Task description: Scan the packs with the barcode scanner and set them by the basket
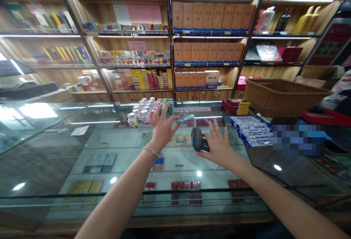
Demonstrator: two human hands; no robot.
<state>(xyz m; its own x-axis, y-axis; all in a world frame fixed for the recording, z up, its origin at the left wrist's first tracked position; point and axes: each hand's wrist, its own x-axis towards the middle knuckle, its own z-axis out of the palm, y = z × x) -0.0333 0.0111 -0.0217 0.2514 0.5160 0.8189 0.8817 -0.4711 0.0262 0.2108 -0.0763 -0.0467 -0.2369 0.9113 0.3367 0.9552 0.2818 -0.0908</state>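
Note:
My left hand [161, 127] pinches one end of a slim green-and-white pack [185, 118] between thumb and index finger, over the glass counter. Its other fingers are spread toward a cluster of small clear jars with white lids [144, 114] and upright pink and green packs [170, 109], partly hiding them. In my right hand [219, 145] is a black handheld barcode scanner [196, 139], gripped by its handle near the thumb, with the other fingers stretched out. The scanner's head is just below and right of the green pack.
On the glass counter [128, 173], blue-and-white sachets [253, 131] lie right of my right hand. Behind them are stacked red and yellow packs [236, 106] and a wicker basket [282, 94]. A white paper [80, 130] lies left. Shelves with orange boxes [208, 17] line the back.

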